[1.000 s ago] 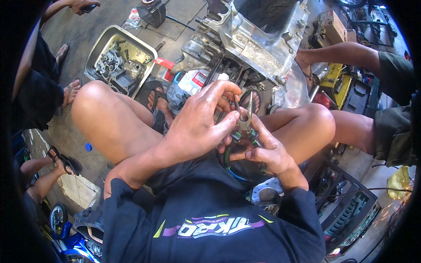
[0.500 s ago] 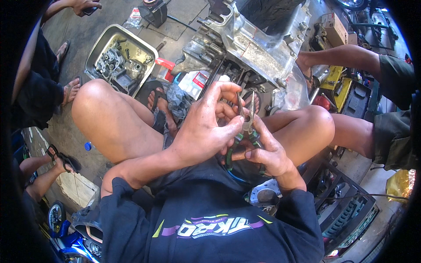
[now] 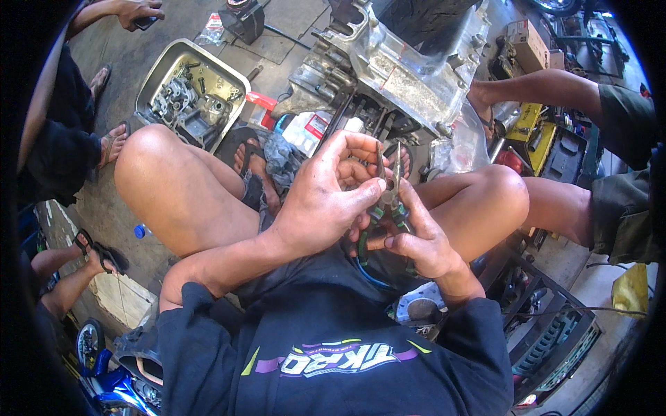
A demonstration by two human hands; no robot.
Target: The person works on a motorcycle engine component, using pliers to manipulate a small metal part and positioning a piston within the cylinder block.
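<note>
Over my lap, my right hand [image 3: 423, 246] is closed around the green handles of long-nose pliers [image 3: 390, 200], their metal jaws pointing up and slightly parted. My left hand [image 3: 320, 201] is curled beside the jaws, thumb and fingertips pressed on one jaw; whether a small part is between them I cannot tell. Just beyond both hands lies a large cast-metal engine casing [image 3: 406, 66], near a white-and-red package [image 3: 305, 132] and a grey rag [image 3: 277, 159] by my foot.
A metal tray [image 3: 236, 90] of parts sits front-left. Co-workers' legs [image 3: 555, 93] flank me; another person's hand [image 3: 135, 14] holds a dark phone. Cardboard boxes [image 3: 527, 45], a yellow toolbox [image 3: 527, 121] and a black rack [image 3: 555, 340] are right. A blue motorcycle [image 3: 118, 388] is lower left.
My hands have shifted only slightly around the pliers. The phone-holding hand at top left moved a little right. Sparks seen earlier at the lower right are not visible now.
</note>
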